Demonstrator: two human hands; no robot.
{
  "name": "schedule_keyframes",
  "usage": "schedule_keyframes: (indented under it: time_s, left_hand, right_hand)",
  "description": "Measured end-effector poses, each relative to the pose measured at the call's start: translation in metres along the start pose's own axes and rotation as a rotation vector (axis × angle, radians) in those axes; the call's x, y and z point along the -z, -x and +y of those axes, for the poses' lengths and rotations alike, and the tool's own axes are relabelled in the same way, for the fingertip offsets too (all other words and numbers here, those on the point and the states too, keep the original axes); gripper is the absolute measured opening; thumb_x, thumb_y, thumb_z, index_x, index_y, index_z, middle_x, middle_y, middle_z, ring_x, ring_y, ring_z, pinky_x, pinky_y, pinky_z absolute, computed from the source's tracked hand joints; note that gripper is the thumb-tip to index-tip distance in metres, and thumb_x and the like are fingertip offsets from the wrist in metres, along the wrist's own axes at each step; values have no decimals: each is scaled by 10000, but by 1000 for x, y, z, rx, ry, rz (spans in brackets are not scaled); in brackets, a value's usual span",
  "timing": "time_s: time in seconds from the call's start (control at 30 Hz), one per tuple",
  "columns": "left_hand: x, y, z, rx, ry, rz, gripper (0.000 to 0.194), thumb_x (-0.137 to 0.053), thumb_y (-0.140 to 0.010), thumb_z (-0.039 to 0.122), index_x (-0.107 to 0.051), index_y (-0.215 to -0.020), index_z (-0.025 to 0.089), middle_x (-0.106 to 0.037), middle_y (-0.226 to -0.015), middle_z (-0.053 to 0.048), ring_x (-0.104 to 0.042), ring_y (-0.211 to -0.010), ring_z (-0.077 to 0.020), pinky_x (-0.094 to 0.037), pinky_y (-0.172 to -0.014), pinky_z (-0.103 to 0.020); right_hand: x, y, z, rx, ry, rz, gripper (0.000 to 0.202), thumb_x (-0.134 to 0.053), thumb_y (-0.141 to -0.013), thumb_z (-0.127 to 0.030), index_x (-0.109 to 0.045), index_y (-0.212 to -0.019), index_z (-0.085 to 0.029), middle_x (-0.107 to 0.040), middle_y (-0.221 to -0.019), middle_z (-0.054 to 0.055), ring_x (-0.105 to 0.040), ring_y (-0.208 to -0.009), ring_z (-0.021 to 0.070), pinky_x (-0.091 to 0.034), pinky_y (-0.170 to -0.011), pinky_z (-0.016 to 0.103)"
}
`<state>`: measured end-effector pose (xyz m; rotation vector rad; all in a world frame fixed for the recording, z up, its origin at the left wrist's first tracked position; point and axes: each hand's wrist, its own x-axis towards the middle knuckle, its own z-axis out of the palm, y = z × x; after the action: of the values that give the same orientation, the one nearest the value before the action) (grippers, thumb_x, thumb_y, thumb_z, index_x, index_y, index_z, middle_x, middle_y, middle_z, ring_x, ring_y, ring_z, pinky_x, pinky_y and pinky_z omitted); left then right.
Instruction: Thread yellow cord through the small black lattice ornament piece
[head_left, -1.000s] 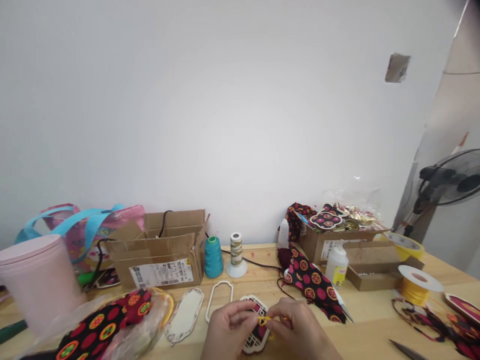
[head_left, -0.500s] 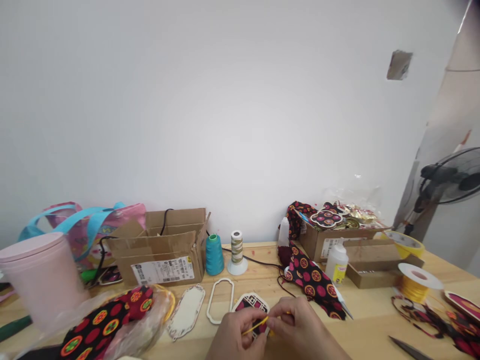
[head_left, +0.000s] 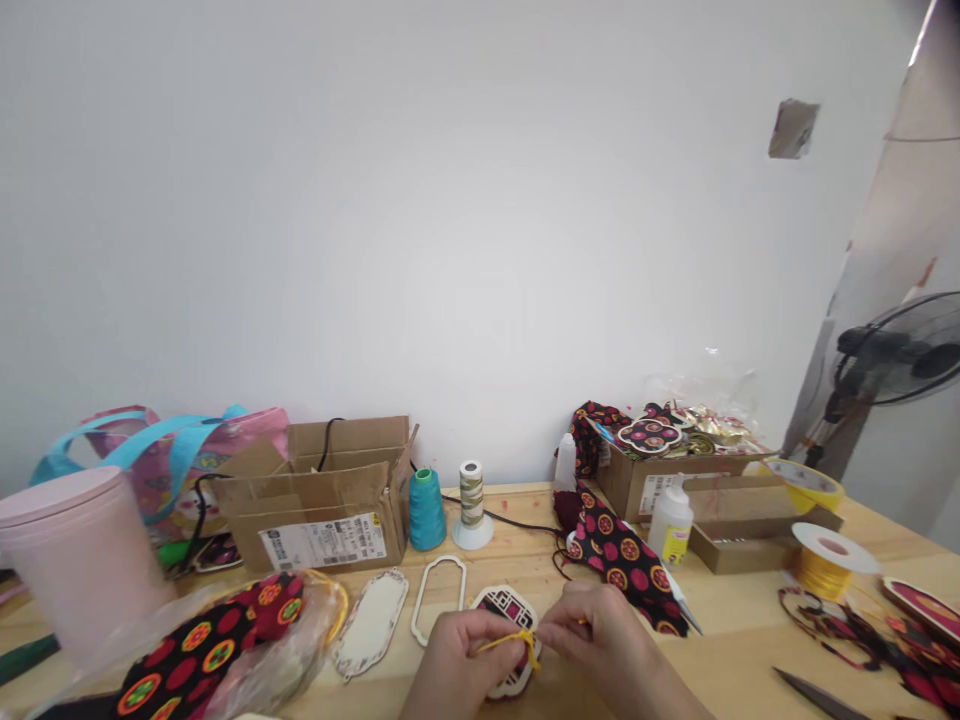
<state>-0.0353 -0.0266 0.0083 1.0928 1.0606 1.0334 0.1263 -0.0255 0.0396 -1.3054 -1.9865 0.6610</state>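
Observation:
A yellow cord (head_left: 531,650) is looped between my two hands near the front of the table. My left hand (head_left: 465,660) pinches it with thumb and forefinger. My right hand (head_left: 596,645) also has its fingertips closed at the cord, its other fingers curled. Under the fingers lies an ornament (head_left: 511,610) with a pale scalloped edge, dark red patterned fabric and a lattice; my left hand covers part of it. To its left sit a white scalloped frame (head_left: 421,600) and a pale oblong plaque (head_left: 373,622).
Patterned fabric (head_left: 217,640) in plastic and a pink canister (head_left: 82,560) stand left. A cardboard box (head_left: 322,500), a teal thread cone (head_left: 427,512) and a glue bottle (head_left: 673,520) are behind. On the right are a yellow cord spool (head_left: 825,570) and pointed scissors (head_left: 810,690).
The yellow cord, straighter before, now forms a small loop or knot with an end hanging down. My hands have moved slightly apart, showing more of the ornament.

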Motion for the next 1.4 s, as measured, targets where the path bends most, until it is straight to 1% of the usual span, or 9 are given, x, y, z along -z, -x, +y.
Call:
schedule_keyframes:
  time_s: [0.13,0.37,0.5,0.6,0.83,1.03,1.13,1.3,1.4]
  left_hand:
    - [3,-1,0,18,109,37,228,-730,-487,273,-671,-630,105,-686,-534,-44,-574,-476,-122,-425,-484,-218]
    - [4,-2,-4,-4,110,25,254,-752,-447,265,-675,-630,107,-694,-570,-44,-578,-498,-114,-432,-511,-208]
    - [3,0,2,-27,33,11,233,-710,-524,301,-686,-650,105,-687,-558,-40,-559,-490,-101,-410,-496,-190]
    - [0,3,6,-38,40,-26,232,-680,-569,317,-692,-655,103,-676,-522,-34,-548,-473,-97,-391,-483,-189]
    - [-4,0,-5,-28,195,43,286,-742,-452,333,-677,-608,103,-680,-510,-39,-554,-469,-106,-390,-485,-202]
    - [-5,2,-2,-10,121,29,309,-726,-462,370,-681,-594,95,-674,-513,-45,-538,-461,-104,-371,-481,-203]
    - [-7,6,2,-33,62,17,305,-713,-477,393,-685,-579,106,-668,-506,-42,-520,-456,-100,-361,-472,-200]
    - [-7,8,6,-61,16,47,302,-710,-483,394,-700,-609,119,-680,-537,-52,-532,-491,-119,-387,-505,-213]
    - [-5,8,6,-86,20,43,292,-696,-502,401,-697,-595,124,-670,-519,-39,-519,-481,-108,-376,-486,-198]
  right_hand:
    - [3,0,2,19,24,91,218,-520,-706,-232,-656,-554,-155,-499,-487,-8,-424,-485,105,-295,-463,199]
    - [-1,-1,5,-10,-8,105,230,-512,-705,-244,-643,-543,-145,-432,-445,-27,-383,-458,98,-275,-447,202]
    - [0,-1,7,12,-37,147,238,-513,-716,-278,-637,-559,-150,-410,-472,-31,-371,-465,95,-269,-443,202]
    - [2,1,7,45,-74,179,269,-491,-741,-309,-630,-571,-153,-407,-505,-25,-375,-482,99,-270,-437,201]
    - [3,2,1,103,-59,284,312,-471,-764,-342,-617,-558,-160,-407,-498,-18,-389,-480,108,-283,-435,206]
    - [2,5,-2,171,-1,299,286,-473,-769,-319,-620,-572,-173,-422,-477,-20,-397,-462,108,-292,-442,207]
    - [4,5,-2,157,18,315,291,-465,-773,-313,-597,-559,-166,-435,-489,-15,-414,-478,113,-301,-454,209]
    - [5,2,2,110,-25,333,321,-452,-776,-335,-572,-537,-159,-449,-512,-7,-414,-484,114,-297,-439,209]
    - [4,2,3,114,-38,341,326,-455,-773,-350,-582,-540,-160,-419,-496,-15,-392,-470,111,-289,-426,209]
